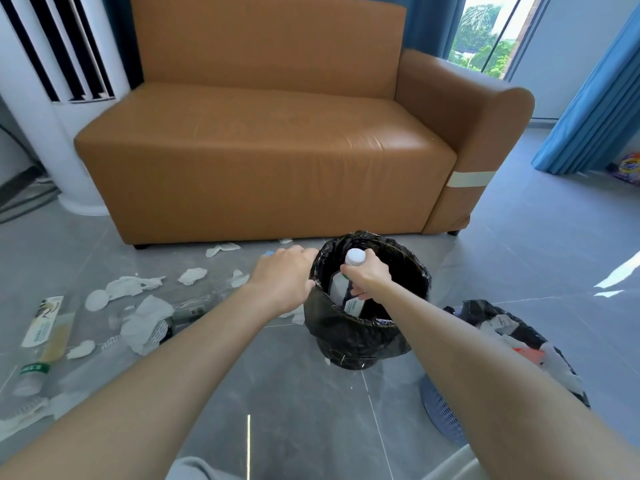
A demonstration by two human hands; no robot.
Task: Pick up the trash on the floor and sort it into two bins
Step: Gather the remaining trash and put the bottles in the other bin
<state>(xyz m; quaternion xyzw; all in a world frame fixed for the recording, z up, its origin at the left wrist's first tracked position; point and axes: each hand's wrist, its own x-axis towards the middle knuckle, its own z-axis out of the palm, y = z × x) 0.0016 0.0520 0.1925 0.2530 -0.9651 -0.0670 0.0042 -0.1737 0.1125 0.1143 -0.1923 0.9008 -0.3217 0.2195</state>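
Head view: R hand point(369, 277) wrapped round clear plastic bottle w/ white cap point(354, 258). Bottle upright, lower part down inside round bin lined w/ black plastic bag point(346, 344).

L hand point(282, 278) gripping that bin's left rim.

Lavender mesh basket w/ black liner point(441, 412) near right, paper scraps inside.

Crumpled white tissues point(133, 284) + labelled clear bottle point(48, 332) lying on grey tile floor point(294, 393), left.

Tan leather sofa point(263, 157) far behind.

Both our bare forearms reach forward. Our left grip point(282, 282) clutches the rim of the bin point(346, 341); our right grip point(367, 277), knuckles up, curls round a bottle point(354, 258).
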